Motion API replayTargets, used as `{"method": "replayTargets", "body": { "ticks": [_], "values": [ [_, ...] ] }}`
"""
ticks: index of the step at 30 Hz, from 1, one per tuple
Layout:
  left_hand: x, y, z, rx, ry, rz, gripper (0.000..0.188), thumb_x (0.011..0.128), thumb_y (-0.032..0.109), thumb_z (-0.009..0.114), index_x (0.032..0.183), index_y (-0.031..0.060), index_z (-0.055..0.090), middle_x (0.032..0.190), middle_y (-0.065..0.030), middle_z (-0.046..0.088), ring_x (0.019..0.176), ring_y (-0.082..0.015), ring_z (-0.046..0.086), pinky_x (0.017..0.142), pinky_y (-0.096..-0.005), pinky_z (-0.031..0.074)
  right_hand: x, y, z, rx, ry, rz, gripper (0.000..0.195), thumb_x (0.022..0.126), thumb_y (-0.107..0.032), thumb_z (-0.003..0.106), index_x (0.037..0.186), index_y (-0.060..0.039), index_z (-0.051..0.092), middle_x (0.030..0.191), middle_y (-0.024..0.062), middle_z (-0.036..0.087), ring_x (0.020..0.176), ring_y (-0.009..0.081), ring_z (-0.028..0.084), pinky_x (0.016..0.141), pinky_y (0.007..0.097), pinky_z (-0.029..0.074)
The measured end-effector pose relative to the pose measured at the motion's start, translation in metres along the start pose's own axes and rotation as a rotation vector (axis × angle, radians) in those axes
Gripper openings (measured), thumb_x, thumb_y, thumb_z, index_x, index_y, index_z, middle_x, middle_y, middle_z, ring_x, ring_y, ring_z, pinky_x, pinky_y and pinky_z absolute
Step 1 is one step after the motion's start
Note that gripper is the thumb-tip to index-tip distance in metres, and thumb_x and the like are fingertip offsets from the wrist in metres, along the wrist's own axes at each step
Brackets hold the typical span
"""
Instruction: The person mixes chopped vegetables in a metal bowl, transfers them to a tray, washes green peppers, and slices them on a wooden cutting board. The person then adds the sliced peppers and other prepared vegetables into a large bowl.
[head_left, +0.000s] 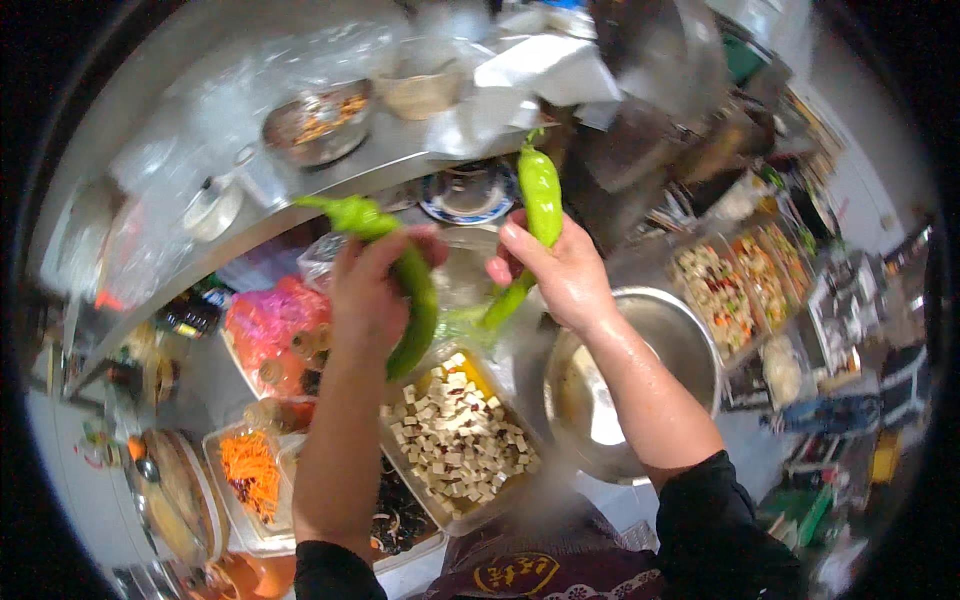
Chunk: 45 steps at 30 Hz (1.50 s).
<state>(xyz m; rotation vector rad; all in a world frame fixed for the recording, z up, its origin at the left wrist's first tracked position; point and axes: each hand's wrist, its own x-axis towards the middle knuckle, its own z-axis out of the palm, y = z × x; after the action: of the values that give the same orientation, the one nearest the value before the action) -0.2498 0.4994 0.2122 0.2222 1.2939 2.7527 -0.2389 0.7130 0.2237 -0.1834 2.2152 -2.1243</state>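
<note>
Closed around a long green pepper (415, 300) is my left hand (379, 292), raised over the left side of the counter; the pepper's stem end points up and left. My right hand (555, 262) grips another long green pepper (540, 187), whose stem end points up while its lower part comes out below the fingers. Beneath and between the hands is a clear container (442, 521) of white tofu-like cubes (465, 442) in yellowish liquid. Light green items in what looks like clear plastic (465, 322) lie just above that container, partly blurred.
A large steel bowl (671, 375) is under my right forearm. Shredded carrot (251, 472) in a tray and a pink plastic bag (277, 322) are at left. A shelf (390, 169) crosses above, bearing a metal bowl (319, 154). Containers of mixed diced food (716, 296) stand at right.
</note>
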Motion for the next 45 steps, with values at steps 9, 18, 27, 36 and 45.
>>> {"method": "replayTargets", "body": {
  "ticks": [9,18,27,36,45],
  "values": [
    [-0.141,-0.093,0.109,-0.213,0.203,-0.347,0.04,0.09,0.026,0.054,0.119,-0.0001,0.052,0.106,-0.0108,0.062,0.098,-0.0239,0.059,0.084,-0.0363,0.049,-0.164,0.037,0.013,-0.597,0.249,-0.381,0.047,0.079,-0.008,0.061,0.124,0.0007,0.052,0.128,0.0196,0.044,0.12,0.0382,0.042,0.1,0.0472,0.035],
    [-0.228,-0.261,0.26,-0.155,-0.579,-0.751,0.026,0.081,0.006,0.061,0.106,0.0012,0.053,0.089,-0.0121,0.061,0.086,-0.024,0.061,0.081,-0.04,0.05,-0.426,0.034,-0.175,-0.43,0.491,-0.117,0.073,0.079,-0.019,0.074,0.139,-0.0043,0.036,0.141,0.0275,0.033,0.129,0.0395,0.039,0.104,0.0411,0.036],
    [-0.456,-0.471,0.571,-0.348,-0.93,-1.562,0.03,0.079,0.01,0.057,0.108,0.0054,0.049,0.082,-0.0106,0.056,0.08,-0.0275,0.057,0.086,-0.0448,0.045,-0.79,0.088,-0.362,0.11,0.584,0.191,0.043,0.084,-0.03,0.068,0.115,-0.0036,0.058,0.101,0.008,0.065,0.095,0.0136,0.056,0.087,0.0327,0.045],
    [-0.683,-0.707,0.814,0.175,-1.09,-1.612,0.017,0.083,0.011,0.059,0.099,0.0049,0.055,0.077,-0.0056,0.056,0.073,-0.0205,0.055,0.077,-0.0392,0.047,-1.126,0.205,-0.389,-0.878,1.185,0.767,0.035,0.095,-0.038,0.049,0.1,-0.0055,0.061,0.094,0.0178,0.064,0.084,0.0361,0.061,0.074,0.0436,0.049],
    [-1.128,-0.789,0.964,0.468,-1.988,-1.851,0.023,0.087,0.021,0.064,0.1,0.0038,0.056,0.083,-0.0107,0.062,0.071,-0.0243,0.062,0.07,-0.037,0.05,-1.359,0.089,-0.281,-0.075,2.797,1.008,0.034,0.081,-0.014,0.07,0.114,-0.0075,0.063,0.107,0.0139,0.067,0.095,0.0248,0.065,0.083,0.0326,0.051]
  ]
}}
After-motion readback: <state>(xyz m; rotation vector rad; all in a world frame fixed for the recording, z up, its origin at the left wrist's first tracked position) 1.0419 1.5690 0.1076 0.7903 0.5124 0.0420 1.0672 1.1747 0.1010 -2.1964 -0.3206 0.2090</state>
